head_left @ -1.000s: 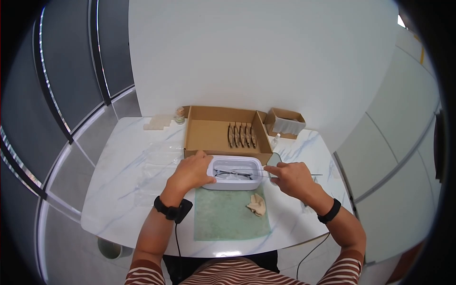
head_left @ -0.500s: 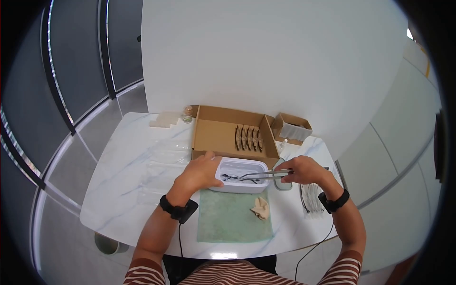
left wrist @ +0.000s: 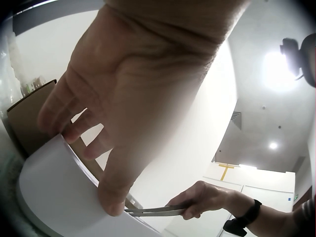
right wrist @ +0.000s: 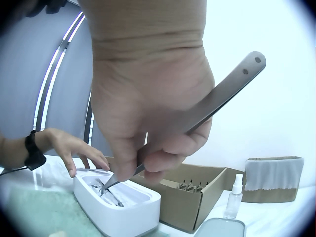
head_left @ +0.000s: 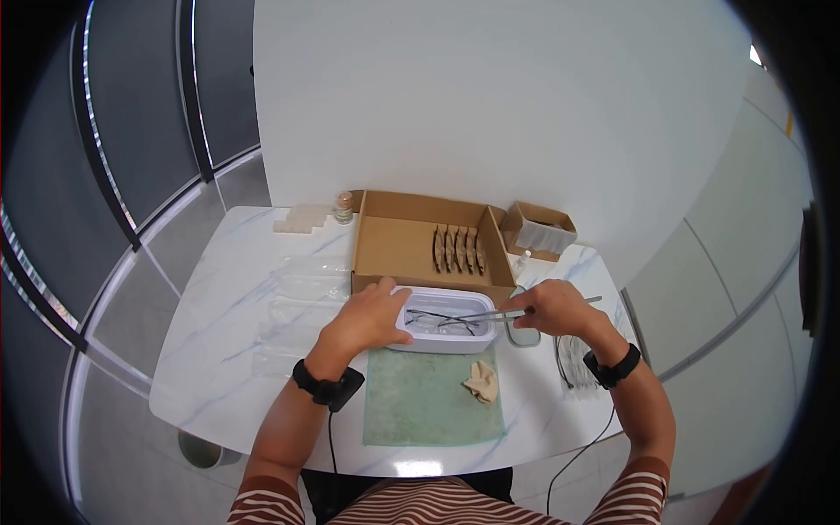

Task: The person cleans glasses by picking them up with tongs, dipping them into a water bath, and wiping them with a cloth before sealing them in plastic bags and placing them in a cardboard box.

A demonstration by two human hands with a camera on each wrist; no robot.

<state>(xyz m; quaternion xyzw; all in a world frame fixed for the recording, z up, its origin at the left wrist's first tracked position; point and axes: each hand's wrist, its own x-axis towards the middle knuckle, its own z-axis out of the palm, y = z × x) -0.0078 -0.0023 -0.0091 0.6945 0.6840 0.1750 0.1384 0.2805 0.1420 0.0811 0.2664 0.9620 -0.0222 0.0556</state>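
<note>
The left hand (head_left: 372, 317) gripped one end of the white tub (head_left: 444, 346) between widely spread fingers and thumb. The right hand (head_left: 560, 308) pinched the tweezers (right wrist: 222, 93), fingers closed. The eyeglasses (head_left: 442, 320) lay inside the tub, at the tweezer tips; whether these clamped them could not be determined.

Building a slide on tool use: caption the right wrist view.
Right hand grips metal tweezers, tips inside a white tub, the left hand holding its far end.

Office-like room — grey panels (head_left: 136, 105), white wall (head_left: 499, 105) (marble-patterned table (head_left: 206, 324)).
</note>
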